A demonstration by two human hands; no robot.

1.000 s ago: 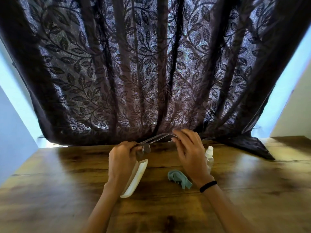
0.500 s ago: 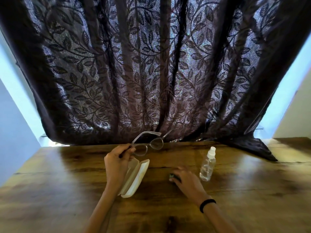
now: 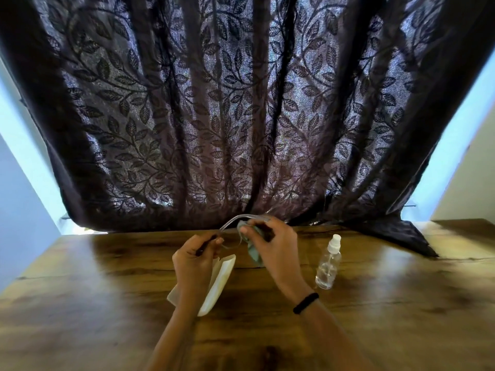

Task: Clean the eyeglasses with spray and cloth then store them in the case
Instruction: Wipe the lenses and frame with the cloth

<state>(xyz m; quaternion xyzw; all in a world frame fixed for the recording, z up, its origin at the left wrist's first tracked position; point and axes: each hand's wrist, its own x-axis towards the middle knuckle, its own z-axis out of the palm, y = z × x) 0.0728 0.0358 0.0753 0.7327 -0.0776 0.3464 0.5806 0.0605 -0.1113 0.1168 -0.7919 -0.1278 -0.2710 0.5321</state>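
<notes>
The eyeglasses (image 3: 232, 223), with a thin clear frame, are held up above the far side of the wooden table (image 3: 107, 303). My left hand (image 3: 194, 259) grips them at one temple and lens edge. My right hand (image 3: 270, 243) pinches a teal cleaning cloth (image 3: 253, 250) around the other lens, which the cloth and fingers hide. Below my left hand, the cream glasses case (image 3: 221, 282) lies open on the table. A clear spray bottle (image 3: 329, 263) with a white nozzle stands upright to the right of my right hand.
A dark leaf-patterned curtain (image 3: 241, 116) hangs just behind the table's far edge and drapes onto the table at the back right (image 3: 396, 234). Pale walls flank it on both sides.
My right hand has lifted the teal cloth off the table and brought it up onto a lens of the eyeglasses. My left hand still holds the glasses above the case.
</notes>
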